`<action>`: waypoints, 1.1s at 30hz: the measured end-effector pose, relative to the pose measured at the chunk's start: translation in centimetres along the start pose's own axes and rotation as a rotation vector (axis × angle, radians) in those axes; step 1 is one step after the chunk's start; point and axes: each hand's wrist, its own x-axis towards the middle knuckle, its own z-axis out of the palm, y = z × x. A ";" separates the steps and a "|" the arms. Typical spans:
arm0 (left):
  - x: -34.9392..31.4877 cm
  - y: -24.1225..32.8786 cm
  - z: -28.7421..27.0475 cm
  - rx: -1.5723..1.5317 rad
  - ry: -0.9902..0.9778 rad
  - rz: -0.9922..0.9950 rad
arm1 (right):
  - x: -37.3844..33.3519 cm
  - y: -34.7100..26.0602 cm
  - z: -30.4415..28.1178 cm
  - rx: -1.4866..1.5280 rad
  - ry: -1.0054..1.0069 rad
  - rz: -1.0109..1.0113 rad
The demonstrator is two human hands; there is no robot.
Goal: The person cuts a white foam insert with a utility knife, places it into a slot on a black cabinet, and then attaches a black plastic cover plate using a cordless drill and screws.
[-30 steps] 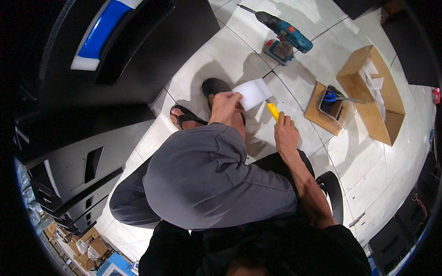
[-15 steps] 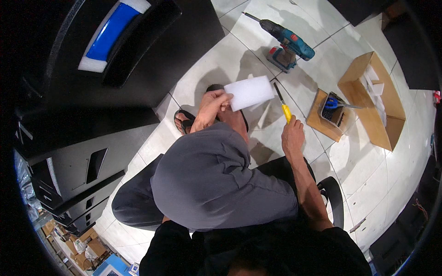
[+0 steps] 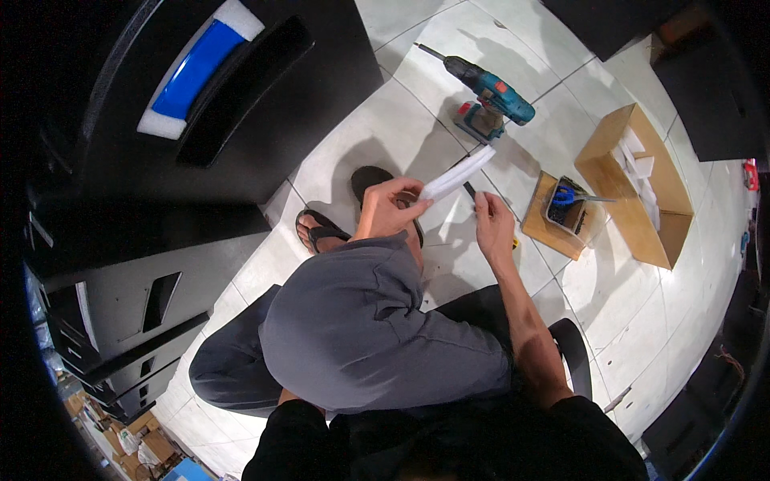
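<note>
My left hand (image 3: 388, 208) pinches one end of a white foam piece (image 3: 461, 172) between thumb and fingers. The foam is turned so its narrow edge faces up, and it slants toward the upper right. Close by, my right hand (image 3: 495, 226) is closed around a yellow utility knife (image 3: 516, 244). Most of the handle is hidden by the hand, with a bit of yellow showing at its right side. The knife's dark blade end points toward the foam, just below its middle; whether they touch I cannot tell.
Beyond the foam, a teal cordless drill (image 3: 493, 96) stands on the tiled floor. At right are a plastic container of screws (image 3: 568, 206) with a blue-handled tool, on a wooden board (image 3: 533, 218), and an open cardboard box (image 3: 674, 240). A large black cabinet (image 3: 233, 180) with blue-and-white foam stands left.
The foam has tilted from broad face up to edge-on. My right hand has moved up and left toward it, and its hold now covers most of the knife handle.
</note>
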 end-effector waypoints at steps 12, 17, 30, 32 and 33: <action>0.5 0.9 0.4 0.037 -0.240 0.245 | 0.0 -7.6 0.7 0.749 -0.109 0.074; 0.6 -0.9 1.3 -0.352 -0.328 0.086 | -0.2 -7.4 0.8 0.740 -0.140 0.037; 1.7 -2.9 1.7 -0.583 -0.234 -0.003 | 0.8 -6.2 -5.3 0.602 0.083 0.010; 1.3 -3.8 0.2 -0.545 -0.166 0.008 | 1.6 -6.7 -7.4 0.416 0.260 -0.019; 1.5 -4.4 -0.2 -0.594 -0.156 0.062 | 2.3 -6.7 -8.9 0.303 0.392 -0.019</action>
